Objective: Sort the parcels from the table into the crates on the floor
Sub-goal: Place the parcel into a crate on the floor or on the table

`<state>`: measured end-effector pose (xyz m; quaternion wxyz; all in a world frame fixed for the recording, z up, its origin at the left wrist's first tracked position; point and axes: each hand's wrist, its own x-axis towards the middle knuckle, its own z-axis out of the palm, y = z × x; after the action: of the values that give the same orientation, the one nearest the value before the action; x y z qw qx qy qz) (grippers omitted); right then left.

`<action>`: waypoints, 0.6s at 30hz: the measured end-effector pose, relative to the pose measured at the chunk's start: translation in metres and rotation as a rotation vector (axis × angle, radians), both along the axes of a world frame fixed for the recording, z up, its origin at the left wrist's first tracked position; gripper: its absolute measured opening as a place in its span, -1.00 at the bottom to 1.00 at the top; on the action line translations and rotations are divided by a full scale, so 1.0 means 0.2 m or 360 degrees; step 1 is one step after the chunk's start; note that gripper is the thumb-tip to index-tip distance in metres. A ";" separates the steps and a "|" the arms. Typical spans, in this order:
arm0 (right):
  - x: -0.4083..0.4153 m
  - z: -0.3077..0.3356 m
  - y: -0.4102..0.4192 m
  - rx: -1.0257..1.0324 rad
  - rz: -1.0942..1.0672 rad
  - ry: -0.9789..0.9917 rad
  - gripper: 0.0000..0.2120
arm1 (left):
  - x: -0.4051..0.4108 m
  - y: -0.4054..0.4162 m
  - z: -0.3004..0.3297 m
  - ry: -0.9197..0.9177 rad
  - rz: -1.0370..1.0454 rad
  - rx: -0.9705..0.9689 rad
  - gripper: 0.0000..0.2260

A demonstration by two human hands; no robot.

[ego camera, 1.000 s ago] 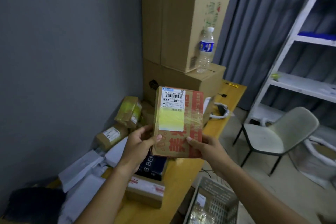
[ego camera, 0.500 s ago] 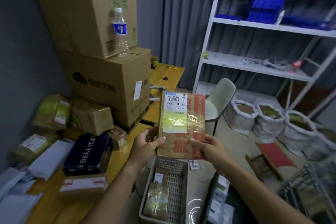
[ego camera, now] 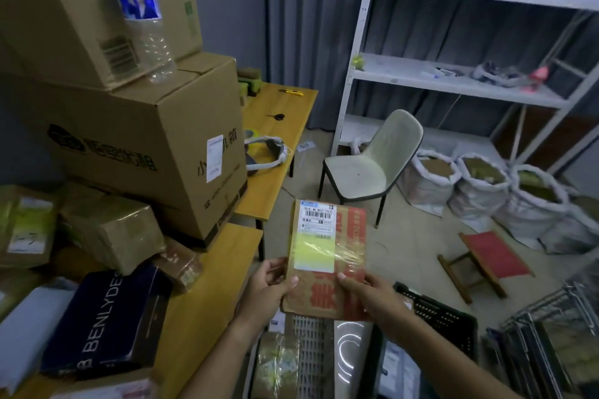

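Observation:
I hold a flat brown parcel [ego camera: 327, 259] with red print, a white shipping label and a yellow patch, upright in front of me. My left hand [ego camera: 267, 285] grips its lower left edge, my right hand [ego camera: 372, 295] its lower right edge. It hangs above a grey slatted crate [ego camera: 311, 353] on the floor, which has a taped parcel [ego camera: 275, 363] in it. A black crate [ego camera: 444, 317] stands just right of that one. More parcels lie on the wooden table [ego camera: 207, 295] at left, among them a dark blue box [ego camera: 107, 324].
Large stacked cartons [ego camera: 146, 146] with a water bottle [ego camera: 142, 16] fill the table's back. A chair [ego camera: 372, 159], a red stool [ego camera: 486, 259], white sacks [ego camera: 479, 191] and a white shelf unit [ego camera: 453, 81] stand on the floor to the right. Wire racks [ego camera: 547, 340] lie at lower right.
My view has swung right from the wall and table toward the floor and shelves. The parcel, still in both hands, has come away from the table and lower, over the crates.

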<state>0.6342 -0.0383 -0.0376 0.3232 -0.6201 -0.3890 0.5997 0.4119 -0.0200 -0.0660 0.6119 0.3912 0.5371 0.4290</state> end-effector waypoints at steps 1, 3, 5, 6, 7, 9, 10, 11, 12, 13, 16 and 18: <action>0.00 -0.07 0.07 -0.0039 0.0004 -0.0014 -0.71 | 0.00 0.06 -0.07 0.0010 -0.0016 -0.0045 -0.73; 0.00 -0.22 0.19 -0.0130 0.0004 -0.0013 -0.70 | 0.00 0.18 -0.21 0.0025 -0.0038 -0.0164 -0.74; 0.00 -0.36 0.30 -0.0214 0.0002 -0.0001 -0.71 | 0.00 0.29 -0.36 0.0039 -0.0054 -0.0285 -0.74; 0.01 -0.44 0.35 -0.0257 -0.0010 0.0006 -0.70 | 0.01 0.33 -0.45 0.0048 -0.0050 -0.0341 -0.73; 0.02 -0.52 0.40 -0.0300 -0.0018 0.0011 -0.69 | 0.02 0.37 -0.53 0.0047 -0.0038 -0.0393 -0.74; 0.03 -0.71 0.49 -0.0382 -0.0008 0.0004 -0.63 | 0.04 0.44 -0.71 0.0014 0.0004 -0.0509 -0.77; 0.04 -0.81 0.53 -0.0421 0.0015 0.0010 -0.61 | 0.05 0.46 -0.80 -0.0010 0.0027 -0.0576 -0.78; 0.05 -0.92 0.58 -0.0454 0.0037 0.0031 -0.61 | 0.06 0.48 -0.90 -0.0030 0.0053 -0.0640 -0.78; 0.05 -1.03 0.62 -0.0477 0.0042 0.0048 -0.63 | 0.07 0.51 -1.01 -0.0038 0.0086 -0.0695 -0.77; 0.05 -1.14 0.66 -0.0490 0.0031 0.0051 -0.66 | 0.08 0.54 -1.13 -0.0040 0.0121 -0.0736 -0.75; 0.04 -1.53 0.78 -0.0528 -0.0017 0.0098 -0.78 | 0.08 0.63 -1.54 -0.0027 0.0191 -0.0831 -0.75; 0.04 -1.81 0.86 -0.0538 -0.0005 0.0126 -0.79 | 0.08 0.69 -1.81 0.0001 0.0229 -0.0877 -0.77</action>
<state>0.6422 0.1331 -0.3986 0.2303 -0.6422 -0.2686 0.6800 0.4278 0.1189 -0.4282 0.6630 0.1712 0.6600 0.3091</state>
